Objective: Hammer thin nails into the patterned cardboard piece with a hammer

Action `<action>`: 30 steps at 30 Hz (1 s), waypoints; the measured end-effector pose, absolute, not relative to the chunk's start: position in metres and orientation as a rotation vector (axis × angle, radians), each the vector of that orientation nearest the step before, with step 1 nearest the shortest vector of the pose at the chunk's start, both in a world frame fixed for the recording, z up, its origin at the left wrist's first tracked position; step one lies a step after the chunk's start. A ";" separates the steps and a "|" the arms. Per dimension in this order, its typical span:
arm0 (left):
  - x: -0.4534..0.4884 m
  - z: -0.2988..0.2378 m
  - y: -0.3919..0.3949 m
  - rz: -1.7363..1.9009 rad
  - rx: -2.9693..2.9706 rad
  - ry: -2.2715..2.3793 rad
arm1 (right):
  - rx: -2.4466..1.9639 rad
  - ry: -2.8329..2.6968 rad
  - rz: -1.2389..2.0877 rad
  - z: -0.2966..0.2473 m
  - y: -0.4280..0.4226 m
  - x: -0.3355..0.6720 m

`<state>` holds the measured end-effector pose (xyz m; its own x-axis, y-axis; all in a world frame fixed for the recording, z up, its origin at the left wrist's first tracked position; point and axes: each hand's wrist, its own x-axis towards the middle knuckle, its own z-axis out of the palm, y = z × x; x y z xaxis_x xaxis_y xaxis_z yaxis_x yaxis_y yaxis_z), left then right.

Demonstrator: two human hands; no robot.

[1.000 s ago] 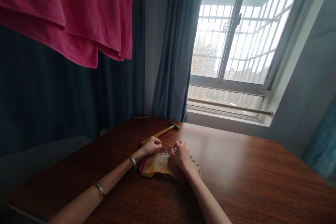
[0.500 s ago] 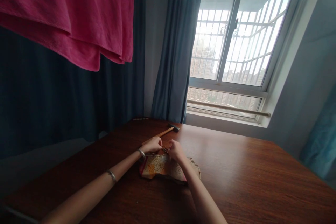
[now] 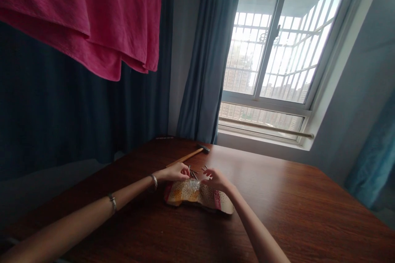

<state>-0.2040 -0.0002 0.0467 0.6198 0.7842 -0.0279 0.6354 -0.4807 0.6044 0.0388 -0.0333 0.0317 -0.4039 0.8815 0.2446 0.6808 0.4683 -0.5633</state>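
my left hand (image 3: 174,171) curls at the small loose steel nails (image 3: 193,171) on the dark wooden table (image 3: 135,160), grip unclear. the wooden-handled hammer (image 3: 188,156) lies behind them, untouched. the orange dotted fabric pouch (image 3: 197,197) sits just before the nails, and my right hand (image 3: 216,177) is half open and empty; early going, i judge.

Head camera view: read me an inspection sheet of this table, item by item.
Surface: dark wooden table, glossy finish.
Job's things: small metal nails lying between the hands; patterned cloth on the table just in front of them.
Clutter: hammer with a wooden handle, lying beyond the hands.
Hands: left hand and right hand at the nails, fingers bent; grip too small to tell. Two bracelets on the left arm.
Cables: nothing seen.
Surroundings: pink fabric hanging overhead at left; blue curtain; barred window behind the table.
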 end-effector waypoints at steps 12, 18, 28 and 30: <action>-0.170 0.060 -0.034 0.236 2.533 1.081 | -1.292 -2.439 0.196 0.031 -0.101 0.047; -0.149 0.054 -0.025 0.105 2.491 1.181 | -1.251 -2.485 0.109 0.033 -0.101 0.045; -0.140 0.049 -0.011 0.081 2.400 0.943 | -1.334 -2.447 0.008 0.031 -0.104 0.048; -0.142 0.052 -0.013 0.071 2.338 0.913 | -1.333 -2.455 -0.009 0.030 -0.105 0.049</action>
<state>-0.1416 -0.0125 0.0519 0.7598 0.6284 -0.1670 0.5953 -0.5689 0.5675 0.0488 -0.1055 0.0304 -0.4981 0.8126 0.3026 0.8148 0.5580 -0.1572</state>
